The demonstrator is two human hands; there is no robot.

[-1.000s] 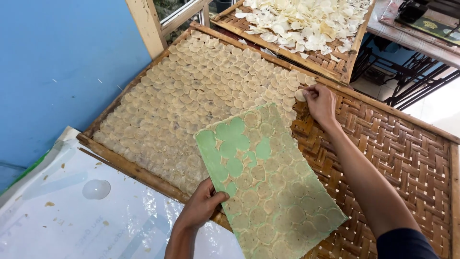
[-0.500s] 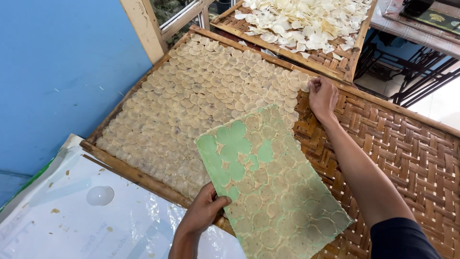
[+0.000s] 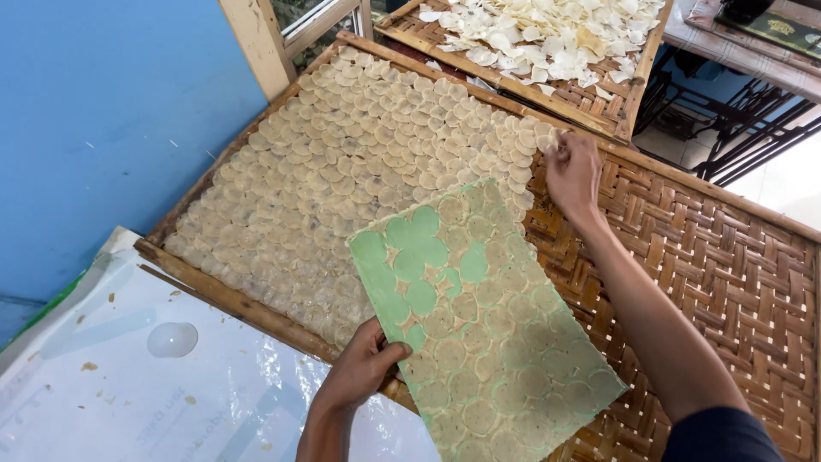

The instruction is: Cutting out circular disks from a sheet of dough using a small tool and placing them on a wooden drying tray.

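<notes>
The left hand (image 3: 363,370) grips the near corner of a green board (image 3: 479,325), thumb on top and fingers curled beneath, with the wrist rising from the lower edge of the view. The board is covered with thin pale round discs (image 3: 505,376), save for a patch toward its far left corner where bare green circles show. It is held tilted over the woven bamboo tray (image 3: 727,257), its far end pointing toward the tray's middle. The right arm stretches from the lower right diagonally across the tray's bare weave, past the right edge of the board, forearm nearly straight. The right hand (image 3: 573,171) is beyond the board's far end, knuckles up, fingers bent and pinched on a disc at the edge of the laid discs (image 3: 368,171); whether it holds the disc or only presses it cannot be told. Those overlapping discs fill the tray's half to the left of the board, reaching its wooden frame. Beyond the tray lies a second tray (image 3: 629,94) heaped with whiter, curled chips (image 3: 547,38). Nearer than the tray, below the board's left side, is a clear plastic sheet (image 3: 171,385), and a blue wall (image 3: 103,111) stands on the tray's left.
</notes>
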